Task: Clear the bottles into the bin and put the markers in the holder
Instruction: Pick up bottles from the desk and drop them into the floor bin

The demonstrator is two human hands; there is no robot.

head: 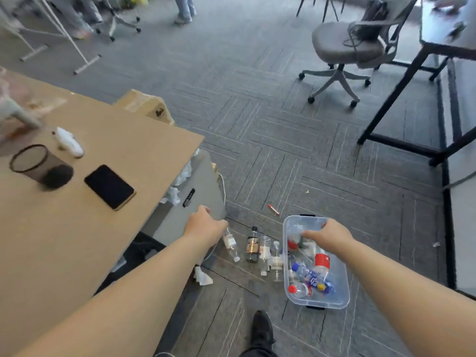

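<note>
Well, right hand grips a clear bottle over bin; left hand state unclear; labels illegible.

A black phone lies flat on the brown tabletop near a white toy-like object, a cardboard box stands just beyond the tabletop's far edge, and a grey office chair sits on the grey carpet beside a dark-legged desk.

1. Left hand fingers curl out of sight; grip undeterminable.
2. Right hand covers part of the bin.
3. Bottle labels beside the bin unreadable.
4. Table cut by left edge.
</note>
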